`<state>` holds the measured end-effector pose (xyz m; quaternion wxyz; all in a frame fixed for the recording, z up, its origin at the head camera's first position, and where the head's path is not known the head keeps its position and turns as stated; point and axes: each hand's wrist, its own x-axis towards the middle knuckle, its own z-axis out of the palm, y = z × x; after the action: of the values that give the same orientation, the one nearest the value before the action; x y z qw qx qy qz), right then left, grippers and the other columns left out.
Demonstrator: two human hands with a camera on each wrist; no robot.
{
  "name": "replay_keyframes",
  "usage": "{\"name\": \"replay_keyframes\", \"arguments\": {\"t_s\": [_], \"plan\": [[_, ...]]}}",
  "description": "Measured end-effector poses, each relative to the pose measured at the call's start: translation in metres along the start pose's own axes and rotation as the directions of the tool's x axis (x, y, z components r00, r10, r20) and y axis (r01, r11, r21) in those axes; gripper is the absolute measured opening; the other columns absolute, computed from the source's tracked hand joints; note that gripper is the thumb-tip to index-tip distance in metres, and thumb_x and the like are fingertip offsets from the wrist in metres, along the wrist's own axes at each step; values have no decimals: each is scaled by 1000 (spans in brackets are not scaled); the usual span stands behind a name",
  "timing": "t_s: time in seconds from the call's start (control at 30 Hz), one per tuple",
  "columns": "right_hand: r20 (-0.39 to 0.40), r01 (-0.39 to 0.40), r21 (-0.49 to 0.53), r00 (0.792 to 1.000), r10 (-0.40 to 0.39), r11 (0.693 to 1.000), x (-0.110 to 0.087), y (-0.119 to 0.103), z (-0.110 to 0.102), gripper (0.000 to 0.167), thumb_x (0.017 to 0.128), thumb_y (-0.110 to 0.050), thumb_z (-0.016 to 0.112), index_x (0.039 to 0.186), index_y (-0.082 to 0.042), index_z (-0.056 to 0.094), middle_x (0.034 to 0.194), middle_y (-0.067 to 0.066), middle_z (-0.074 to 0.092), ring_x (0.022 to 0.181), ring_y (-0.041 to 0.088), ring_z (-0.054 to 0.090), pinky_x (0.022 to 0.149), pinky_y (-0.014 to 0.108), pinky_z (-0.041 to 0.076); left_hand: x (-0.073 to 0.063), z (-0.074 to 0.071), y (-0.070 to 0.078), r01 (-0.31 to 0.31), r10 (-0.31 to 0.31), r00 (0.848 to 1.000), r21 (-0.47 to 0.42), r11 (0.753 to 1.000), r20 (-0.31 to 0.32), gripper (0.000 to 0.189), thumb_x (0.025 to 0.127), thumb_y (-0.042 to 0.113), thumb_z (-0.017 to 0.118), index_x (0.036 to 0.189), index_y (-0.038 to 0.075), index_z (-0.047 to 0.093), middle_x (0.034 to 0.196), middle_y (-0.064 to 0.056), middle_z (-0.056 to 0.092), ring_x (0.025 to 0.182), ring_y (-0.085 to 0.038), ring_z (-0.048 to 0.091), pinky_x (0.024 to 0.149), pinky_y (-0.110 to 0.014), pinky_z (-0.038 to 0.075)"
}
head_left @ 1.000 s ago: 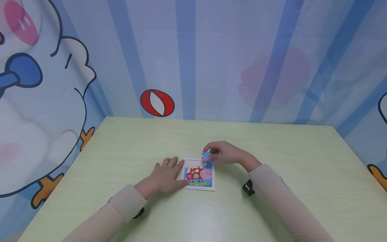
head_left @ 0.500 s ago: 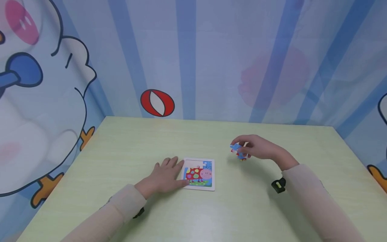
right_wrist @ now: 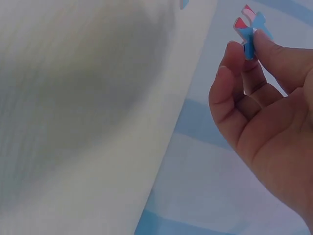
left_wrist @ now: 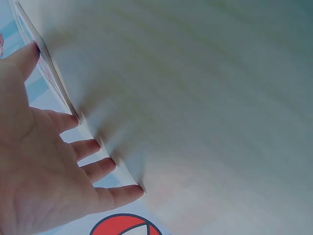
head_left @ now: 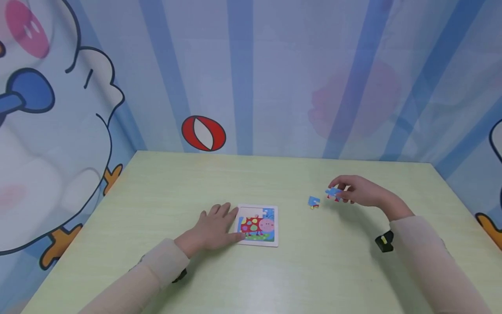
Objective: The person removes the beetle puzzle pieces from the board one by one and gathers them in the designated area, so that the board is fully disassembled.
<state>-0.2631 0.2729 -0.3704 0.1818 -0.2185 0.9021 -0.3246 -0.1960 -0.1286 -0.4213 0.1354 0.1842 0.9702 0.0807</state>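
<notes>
A small jigsaw puzzle (head_left: 256, 226) in a white frame lies on the table, showing a pink character in a spotted red outfit; its upper left part is bare. My left hand (head_left: 209, 229) lies with fingers spread at its left side, thumb over the lower left edge and index fingertip by the upper left corner. To the right, a loose blue puzzle piece (head_left: 313, 202) with red and yellow bits rests on the table. Beyond it, my right hand (head_left: 362, 191) pinches a blue and red puzzle piece (right_wrist: 248, 34) between thumb and fingers, raised over the table.
The pale wooden table (head_left: 188, 174) backs onto a blue striped cloth (head_left: 282, 87) printed with a red and white ball. Large cartoon figures show on the cloth at both sides. A dark strap (head_left: 385, 242) hangs under the right wrist.
My right hand has moved right from above the puzzle's upper right corner. One puzzle piece now lies on the table while another stays in its fingers. My left hand has stayed still.
</notes>
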Motion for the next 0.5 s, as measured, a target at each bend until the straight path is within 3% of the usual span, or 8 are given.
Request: {"name": "replay_keyframes", "arguments": {"t_s": [0.23, 0.5], "plan": [[-9, -50, 23, 999, 50, 999, -2, 10, 3, 19, 97, -4, 53, 114, 3, 51, 91, 10, 56, 78, 25, 56, 68, 39, 47, 1, 1, -1, -7, 7, 1000, 1, 1000, -5, 82, 89, 59, 56, 151, 10, 32, 156, -16, 26, 141, -39, 23, 106, -68, 24], [1, -67, 14, 998, 67, 998, 4, 19, 5, 17, 96, -5, 55, 111, 4, 52, 91, 10, 60, 77, 21, 57, 67, 37, 48, 1, 1, -3, -17, 17, 1000, 6, 1000, -6, 83, 89, 59, 55, 151, 10, 31, 156, -16, 26, 141, -39, 23, 105, -68, 25]]}}
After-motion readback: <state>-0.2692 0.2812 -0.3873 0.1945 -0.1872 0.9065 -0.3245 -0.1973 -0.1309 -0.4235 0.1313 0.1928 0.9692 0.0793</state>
